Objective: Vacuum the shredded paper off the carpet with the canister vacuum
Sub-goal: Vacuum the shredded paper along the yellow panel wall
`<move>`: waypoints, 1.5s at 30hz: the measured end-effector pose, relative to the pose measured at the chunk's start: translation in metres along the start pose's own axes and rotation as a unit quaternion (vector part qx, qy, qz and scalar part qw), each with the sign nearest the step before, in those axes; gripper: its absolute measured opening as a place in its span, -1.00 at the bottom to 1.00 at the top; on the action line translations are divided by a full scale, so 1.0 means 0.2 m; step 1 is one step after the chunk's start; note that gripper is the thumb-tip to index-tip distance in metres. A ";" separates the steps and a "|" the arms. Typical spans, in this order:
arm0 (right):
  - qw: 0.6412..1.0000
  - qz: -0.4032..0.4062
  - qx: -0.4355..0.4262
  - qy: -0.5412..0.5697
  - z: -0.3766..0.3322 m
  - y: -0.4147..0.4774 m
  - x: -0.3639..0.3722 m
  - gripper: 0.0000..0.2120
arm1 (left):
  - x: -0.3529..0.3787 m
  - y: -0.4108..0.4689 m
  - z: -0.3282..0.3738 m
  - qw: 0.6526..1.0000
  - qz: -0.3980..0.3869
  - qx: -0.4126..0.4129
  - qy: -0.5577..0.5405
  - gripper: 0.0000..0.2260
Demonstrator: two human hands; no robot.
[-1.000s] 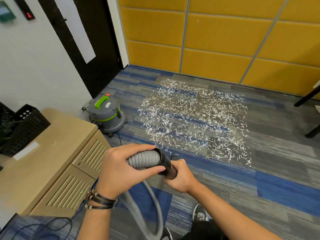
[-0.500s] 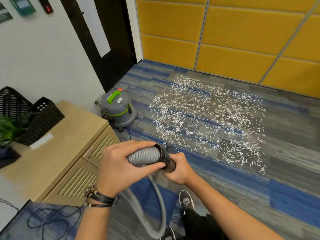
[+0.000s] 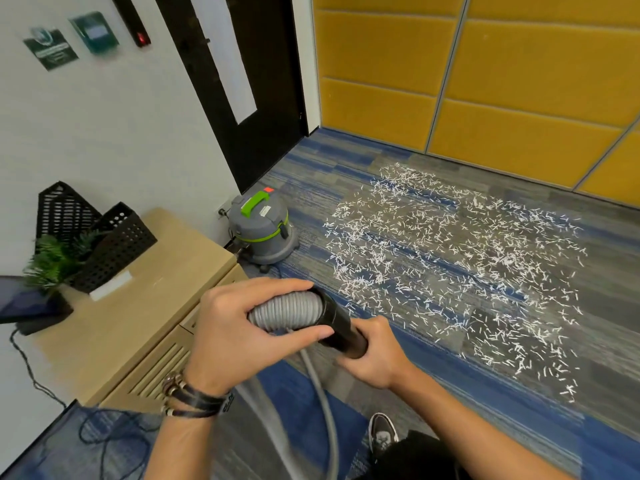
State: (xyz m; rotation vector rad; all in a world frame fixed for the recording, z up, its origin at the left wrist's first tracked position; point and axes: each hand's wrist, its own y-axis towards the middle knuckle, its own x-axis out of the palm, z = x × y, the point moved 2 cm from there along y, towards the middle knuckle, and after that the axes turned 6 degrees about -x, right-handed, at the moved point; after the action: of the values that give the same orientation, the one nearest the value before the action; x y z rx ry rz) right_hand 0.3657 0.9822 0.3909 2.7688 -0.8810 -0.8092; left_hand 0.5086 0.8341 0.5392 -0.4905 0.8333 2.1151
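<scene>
- Shoe at the bottom edge, on the carpet, just beside the trailing grey hose.
- Above it, the left hand wraps fingers and thumb round the grey hose; the right hand grips the black tube at the hose's end, just beside the left.
- To the left, the desk carries black mesh trays and a small plant.
- By the desk's far corner, the canister vacuum, grey with a green handle, stands on the carpet near the dark door.
- Right of the canister, the shredded paper lies scattered over the carpet, short of the yellow wall panels.
</scene>
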 end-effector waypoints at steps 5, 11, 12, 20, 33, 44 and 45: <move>1.000 -0.010 -0.006 0.027 0.09 0.13 -0.01 -0.63 | 0.08 0.09 0.02 0.999 -0.013 -0.005 0.035 -0.54; 0.997 -0.033 -0.018 0.066 0.14 0.15 -0.07 -0.73 | 0.11 0.19 0.05 0.999 -0.014 -0.028 0.018 -0.52; 0.997 -0.029 -0.022 0.067 0.14 0.17 -0.10 -0.75 | 0.11 0.21 0.06 0.999 -0.008 -0.029 0.023 -0.53; 0.997 -0.012 -0.016 0.075 0.25 0.33 -0.25 -0.55 | 0.26 0.35 0.08 0.996 -0.011 -0.036 0.078 -0.54; 0.994 -0.004 -0.016 0.105 0.31 0.33 -0.34 -0.56 | 0.33 0.48 0.11 0.997 -0.031 -0.016 0.071 -0.52; 0.996 -0.022 0.000 0.088 0.39 0.58 -0.24 -0.53 | 0.34 0.57 -0.06 0.991 -0.037 -0.046 0.118 -0.53; 0.996 -0.024 0.006 0.087 0.40 0.59 -0.23 -0.55 | 0.34 0.57 -0.08 0.991 -0.042 -0.053 0.115 -0.53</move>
State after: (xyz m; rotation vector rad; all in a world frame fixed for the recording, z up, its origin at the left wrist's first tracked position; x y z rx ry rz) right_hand 0.2334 0.9145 0.3753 2.8268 -0.7936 -0.5614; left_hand 0.3780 0.8048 0.5336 -0.8243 0.8159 2.0584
